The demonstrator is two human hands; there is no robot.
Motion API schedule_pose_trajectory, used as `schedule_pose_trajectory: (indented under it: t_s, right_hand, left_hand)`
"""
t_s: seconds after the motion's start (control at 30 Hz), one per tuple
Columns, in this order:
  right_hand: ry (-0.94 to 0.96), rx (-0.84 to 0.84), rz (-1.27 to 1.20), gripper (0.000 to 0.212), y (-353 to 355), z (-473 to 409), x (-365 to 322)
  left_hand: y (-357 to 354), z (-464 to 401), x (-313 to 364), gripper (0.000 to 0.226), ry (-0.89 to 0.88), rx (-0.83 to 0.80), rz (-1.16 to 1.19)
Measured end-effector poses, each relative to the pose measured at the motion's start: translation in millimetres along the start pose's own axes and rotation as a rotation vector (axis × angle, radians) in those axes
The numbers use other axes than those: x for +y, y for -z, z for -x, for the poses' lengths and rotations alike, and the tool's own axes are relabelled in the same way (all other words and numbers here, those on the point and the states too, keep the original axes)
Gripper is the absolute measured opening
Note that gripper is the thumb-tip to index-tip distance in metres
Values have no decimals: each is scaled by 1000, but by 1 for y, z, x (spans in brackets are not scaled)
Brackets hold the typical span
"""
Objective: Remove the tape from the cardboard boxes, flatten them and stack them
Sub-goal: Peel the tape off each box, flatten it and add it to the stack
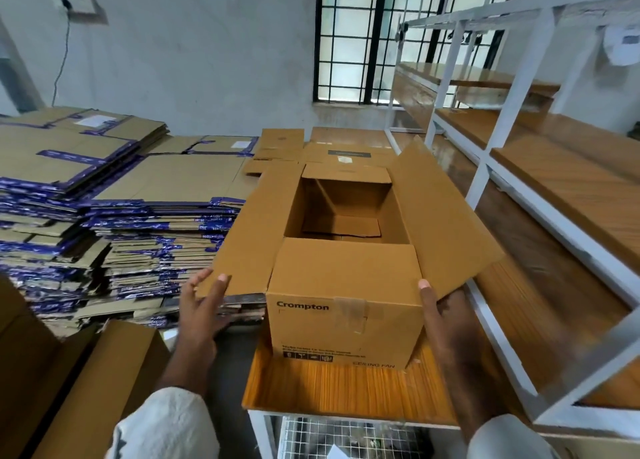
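Head view: both hands, left (201, 315) and right (446, 320), fingers straight, flanking open cardboard box (346, 323).

Your right hand (446, 316) has its fingers tucked behind the box (346, 320) and its right flap, so you cannot tell how they grip; only the thumb shows. The small print low on the box front is too blurred to read. The box hides the worktop (346, 386) beneath it, and the box floor is in shadow. The brown carton (86, 382) at lower left is cut off by the frame edge. Lettering on the blue tape of the flattened stack (121, 223) is too small to make out. Below the worktop, what lies behind the wire mesh (346, 438) is unclear.
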State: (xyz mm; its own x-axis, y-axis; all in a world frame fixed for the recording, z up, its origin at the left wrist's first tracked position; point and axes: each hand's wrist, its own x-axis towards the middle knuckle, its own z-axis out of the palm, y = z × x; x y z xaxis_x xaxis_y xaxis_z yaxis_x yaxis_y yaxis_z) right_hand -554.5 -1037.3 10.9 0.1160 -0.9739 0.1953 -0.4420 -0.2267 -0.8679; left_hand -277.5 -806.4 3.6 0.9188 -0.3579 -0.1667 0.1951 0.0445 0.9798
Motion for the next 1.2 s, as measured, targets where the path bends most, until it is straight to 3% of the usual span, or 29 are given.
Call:
schedule_pose_trajectory:
  t_s: [0.07,0.13,0.2,0.27,0.4,0.5,0.6,0.77,0.83,0.93,0.97,1.03,1.07,1.13,1.2]
  right_hand:
    - [131,223,60,35,7,15,-11]
    - [301,255,50,26,9,35,-32]
    - [566,163,98,21,-1,45,-60]
    - [740,-4,142,27,-21,35,-89]
    - [669,-384,527,54,-69,-14,-135]
    - [552,-585,802,63,-90,-44,-141]
    - [525,-647,829,55,-80,-50,-156]
    - [655,-461,674,50,-30,-18,-218]
    - [541,-645,754,48,-7,-4,-239]
    - [355,-1054,874,22,6,20,-235]
    - [379,-1085,960,36,2,27,-224]
    - [366,-1038,1066,78,-15,34,-192]
    - [310,-1004,1060,84,-25,35,-176]
    - [242,-904,1001,65,-44,38,-141]
    - [273,-726,1006,41,-53,43,-113]
  left_hand:
    - [11,-12,22,41,-181,132,-386]
    - [4,-17,49,44,-369,294,-845]
    - [-18,-13,71,41,-546,258,-1102]
    - [-42,-3,84,38,-592,155,-1263]
    - [-60,11,84,59,-625,-8,-1646]
    - [-57,9,74,59,-628,-211,-1504]
    - [-44,12,74,52,-504,-390,-945]
    - [-30,5,91,56,-146,-358,-256]
    - [-24,-8,95,60,-65,-468,-163]
    - [-25,-13,100,42,-111,-741,-446]
    - [-28,-11,100,42,-148,-820,-565]
    - [-40,-2,98,47,-196,-974,-704]
    - [-46,4,92,47,-231,-1030,-777]
    - [-62,11,73,42,-429,-1028,-1067]
    - [-75,23,56,32,-682,-843,-1390]
